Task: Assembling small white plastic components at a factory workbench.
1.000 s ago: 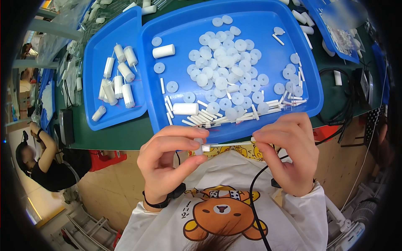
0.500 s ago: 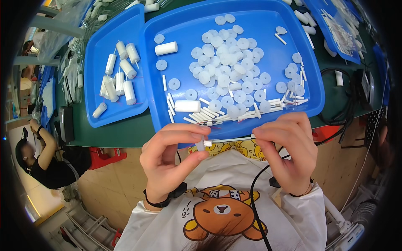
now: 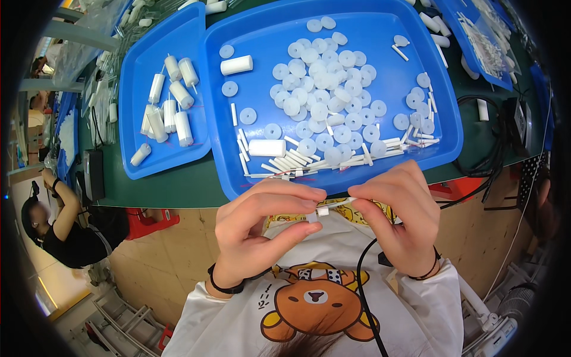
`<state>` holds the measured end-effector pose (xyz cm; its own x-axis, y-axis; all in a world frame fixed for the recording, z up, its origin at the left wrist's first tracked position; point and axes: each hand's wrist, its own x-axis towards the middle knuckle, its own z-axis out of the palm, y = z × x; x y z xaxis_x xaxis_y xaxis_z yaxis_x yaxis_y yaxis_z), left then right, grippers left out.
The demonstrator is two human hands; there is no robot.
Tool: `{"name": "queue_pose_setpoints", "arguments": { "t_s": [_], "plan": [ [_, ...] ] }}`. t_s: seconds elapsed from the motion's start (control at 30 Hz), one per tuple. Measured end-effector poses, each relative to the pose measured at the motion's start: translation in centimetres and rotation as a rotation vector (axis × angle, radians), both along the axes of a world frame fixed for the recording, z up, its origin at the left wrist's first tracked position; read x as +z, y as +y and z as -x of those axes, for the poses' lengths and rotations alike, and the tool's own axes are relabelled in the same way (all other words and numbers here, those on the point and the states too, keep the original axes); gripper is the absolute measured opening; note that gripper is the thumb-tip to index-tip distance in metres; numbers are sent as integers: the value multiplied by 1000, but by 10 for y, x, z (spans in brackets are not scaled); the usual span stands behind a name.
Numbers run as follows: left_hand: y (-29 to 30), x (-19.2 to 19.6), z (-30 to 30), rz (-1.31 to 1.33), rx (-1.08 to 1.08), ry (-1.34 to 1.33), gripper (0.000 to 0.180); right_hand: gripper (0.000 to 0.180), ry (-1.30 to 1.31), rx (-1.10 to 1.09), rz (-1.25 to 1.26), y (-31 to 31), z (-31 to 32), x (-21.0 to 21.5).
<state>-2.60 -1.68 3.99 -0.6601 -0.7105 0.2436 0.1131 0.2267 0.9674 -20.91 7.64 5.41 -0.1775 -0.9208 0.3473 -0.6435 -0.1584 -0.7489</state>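
Gleams softly, like smooth moulded plastic, on the big tray (image 3: 262,38), and likewise on the small tray (image 3: 138,77). Looks like frosted, translucent plastic or silicone on the discs (image 3: 321,80); carries the same milky finish on the held disc (image 3: 311,216). Appears white, smooth and matt on the cylinders (image 3: 266,147), without revealing the exact material. Shows a similar matt white on the rods (image 3: 234,114). Reads as smooth, dull green on the table (image 3: 128,195). Crinkles like clear, glossy film on the bag (image 3: 98,21). Falls in soft, matt cloth folds on the shirt (image 3: 205,321). Looks smooth and rubbery on the cable (image 3: 358,285).
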Motion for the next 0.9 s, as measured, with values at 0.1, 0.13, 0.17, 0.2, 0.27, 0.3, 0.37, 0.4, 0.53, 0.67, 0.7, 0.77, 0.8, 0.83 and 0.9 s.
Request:
{"name": "queue_pose_setpoints", "arguments": {
  "t_s": [0.1, 0.13, 0.17, 0.2, 0.27, 0.3, 0.37, 0.4, 0.53, 0.67, 0.7, 0.77, 0.8, 0.83, 0.9],
  "plan": [
    [1, 2, 5, 158, -18, -73, 27, 24, -47, 42, 33, 0, -4, -2],
    [2, 2, 6, 138, -12, -70, 28, 24, -57, 30, 47, 0, -5, -3],
    [3, 2, 6, 117, -6, -67, 28, 24, -68, 19, 62, 1, -7, -4],
    [4, 2, 6, 97, 0, -64, 29, 23, -78, 8, 77, 1, -8, -5],
    [4, 1, 5, 44, -30, -45, 30, 25, -126, 21, 97, 4, -9, -8],
    [4, 1, 4, 18, -44, -34, 30, 26, -150, 28, 107, 5, -8, -10],
    [3, -2, 5, 36, -64, 10, 27, 28, -210, 87, 93, 6, -6, -14],
    [2, -3, 5, 46, -74, 32, 26, 30, -241, 116, 88, 6, -5, -15],
    [3, -2, 5, 57, -68, 13, 28, 32, -255, 117, 44, 7, -5, -12],
    [-2, 3, 5, 152, -87, -45, 37, 38, -564, 92, -118, 6, -6, -4],
    [-2, 4, 7, 204, -81, -59, 39, 41, -699, 68, -203, 6, -6, -1],
    [-2, 11, 6, 201, -77, -100, 43, 43, -738, 176, -277, 6, 0, -6],
    [-3, 14, 5, 199, -78, -117, 45, 44, -755, 227, -314, 6, 2, -8],
    [-6, 16, 5, 172, -34, -141, 49, 43, -810, 224, -317, 5, 2, -7],
    [-16, 18, 6, 120, 52, -188, 56, 42, -920, 216, -321, 4, 1, -6]
  ]
}}
